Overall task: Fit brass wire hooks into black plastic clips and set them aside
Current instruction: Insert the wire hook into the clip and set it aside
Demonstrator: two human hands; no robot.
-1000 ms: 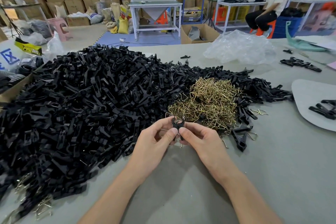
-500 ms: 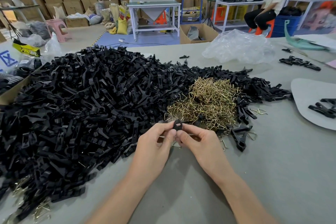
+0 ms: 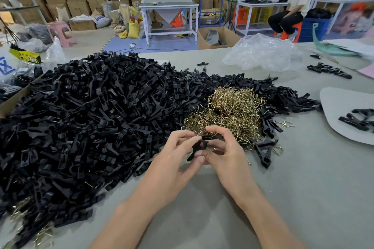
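Note:
A black plastic clip (image 3: 199,146) is held between both hands just in front of the brass hook pile. My left hand (image 3: 174,159) pinches its lower part with thumb and fingers. Curled over its upper end, my right hand (image 3: 227,154) grips it too. Any hook in the clip is hidden by my fingers. A tangled heap of brass wire hooks (image 3: 228,115) lies right behind my hands. The huge mound of black clips (image 3: 85,119) covers the left half of the grey table (image 3: 303,188).
Finished clips (image 3: 358,119) lie on a grey sheet (image 3: 336,111) at the right edge. Two clips with hooks (image 3: 265,152) rest right of my hands. Crumpled clear plastic (image 3: 261,53) sits at the back right. A seated person (image 3: 291,4) is far behind.
The clip has turned in my fingers and now hangs tilted down to the left. My right fingers have lifted and curled over its top end.

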